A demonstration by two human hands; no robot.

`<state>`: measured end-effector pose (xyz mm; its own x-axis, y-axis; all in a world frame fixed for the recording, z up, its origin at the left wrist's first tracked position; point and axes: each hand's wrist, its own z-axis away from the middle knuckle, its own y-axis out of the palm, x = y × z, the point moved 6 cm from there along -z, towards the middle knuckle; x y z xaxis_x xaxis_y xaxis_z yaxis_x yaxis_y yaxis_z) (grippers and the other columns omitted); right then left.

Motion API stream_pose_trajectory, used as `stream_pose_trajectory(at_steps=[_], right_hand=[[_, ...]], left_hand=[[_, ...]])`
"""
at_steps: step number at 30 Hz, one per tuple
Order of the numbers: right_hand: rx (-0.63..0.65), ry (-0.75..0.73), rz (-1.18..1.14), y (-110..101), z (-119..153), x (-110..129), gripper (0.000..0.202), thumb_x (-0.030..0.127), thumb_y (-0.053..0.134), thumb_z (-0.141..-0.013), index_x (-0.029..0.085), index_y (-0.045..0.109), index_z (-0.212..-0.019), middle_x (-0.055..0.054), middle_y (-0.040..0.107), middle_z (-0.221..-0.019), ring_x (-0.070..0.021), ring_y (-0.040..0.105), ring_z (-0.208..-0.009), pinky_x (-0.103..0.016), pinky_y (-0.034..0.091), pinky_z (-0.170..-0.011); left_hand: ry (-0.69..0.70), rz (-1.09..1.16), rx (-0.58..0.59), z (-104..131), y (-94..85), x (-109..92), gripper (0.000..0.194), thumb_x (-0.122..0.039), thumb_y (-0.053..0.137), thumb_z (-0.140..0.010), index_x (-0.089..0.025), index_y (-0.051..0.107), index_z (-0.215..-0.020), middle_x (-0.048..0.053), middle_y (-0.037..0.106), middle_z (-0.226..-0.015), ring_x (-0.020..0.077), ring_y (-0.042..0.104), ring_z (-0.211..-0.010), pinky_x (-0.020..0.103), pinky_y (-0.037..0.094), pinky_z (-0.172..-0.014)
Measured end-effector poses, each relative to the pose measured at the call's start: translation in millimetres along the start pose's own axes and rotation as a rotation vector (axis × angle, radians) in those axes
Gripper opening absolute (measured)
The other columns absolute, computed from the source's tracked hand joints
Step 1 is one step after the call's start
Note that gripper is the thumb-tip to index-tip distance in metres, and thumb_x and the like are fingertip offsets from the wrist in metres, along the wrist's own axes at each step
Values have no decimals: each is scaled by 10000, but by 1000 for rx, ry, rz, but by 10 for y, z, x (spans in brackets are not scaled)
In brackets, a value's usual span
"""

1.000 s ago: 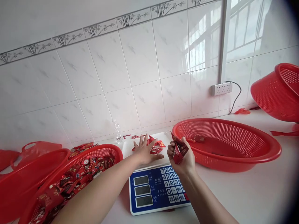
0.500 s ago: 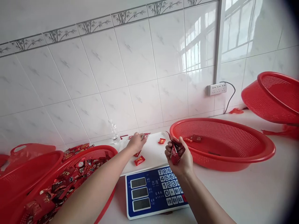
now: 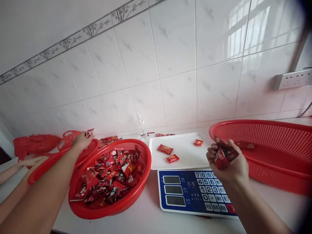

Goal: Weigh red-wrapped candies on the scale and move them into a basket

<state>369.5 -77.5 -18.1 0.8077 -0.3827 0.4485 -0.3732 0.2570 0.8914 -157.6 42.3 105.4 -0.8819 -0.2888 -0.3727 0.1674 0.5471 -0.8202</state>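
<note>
My left hand [image 3: 82,141] reaches out over a red basket [image 3: 52,161] at the left, its fingers closed on a small red snack packet [image 3: 90,133]. My right hand [image 3: 232,164] is closed around several dark red snack packets [image 3: 222,157] beside the scale. On the white scale tray [image 3: 186,157] lie a long red packet [image 3: 165,149], a smaller red packet [image 3: 173,158] and another [image 3: 198,142]. The scale's blue keypad panel [image 3: 191,191] faces me.
A red basket [image 3: 136,195] full of red packets stands left of the scale. The large red basket [image 3: 280,182] at the right holds a few packets. A clear bottle [image 3: 141,127] stands by the wall. Another person's hand [image 3: 35,161] is at the far left, near red bags [image 3: 36,146].
My left hand has moved from the scale tray far to the left with a packet in it. My right hand keeps its packets. The view has turned left.
</note>
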Motion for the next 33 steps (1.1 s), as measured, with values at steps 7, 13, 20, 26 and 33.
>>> stream_pose_trajectory(at_steps=[7,13,20,26,33], right_hand=[[-36,19,-2,32,50,11,282,334,420,-808,169,509,-599,12,451,-510,-60,414,-428,-157,334,-360],[50,-47,0,42,29,68,254,389,489,-773,169,528,-652,17,481,-508,-61,428,-434,-153,327,-381],[56,-53,-47,19,6,96,245,391,502,-764,168,542,-670,26,500,-507,-58,436,-431,-149,321,-381],[78,-61,-57,67,29,94,235,389,513,-759,174,542,-666,29,505,-503,-58,434,-426,-147,324,-382],[62,-61,-65,62,26,93,243,369,492,-779,170,565,-661,22,509,-498,-61,429,-424,-156,332,-388]], left_hand=[[30,-120,33,45,152,-16,547,-462,441,-798,-83,416,-1192,141,520,-1210,295,481,-1099,339,429,-832],[891,157,319,1336,620,-1705,594,-531,388,-807,-158,396,-1269,89,368,-1366,215,319,-1262,295,255,-1039],[958,-9,921,2448,1190,-2485,962,-767,382,-650,-284,49,-1412,74,-10,-1483,307,-9,-1339,491,113,-1053],[922,37,806,2621,1525,-3125,942,-799,291,-648,-308,23,-1406,79,-77,-1478,311,-76,-1334,597,54,-1007],[1146,92,695,2914,1662,-3740,463,-503,308,-837,-346,377,-1267,56,361,-1373,316,279,-1260,589,240,-944]])
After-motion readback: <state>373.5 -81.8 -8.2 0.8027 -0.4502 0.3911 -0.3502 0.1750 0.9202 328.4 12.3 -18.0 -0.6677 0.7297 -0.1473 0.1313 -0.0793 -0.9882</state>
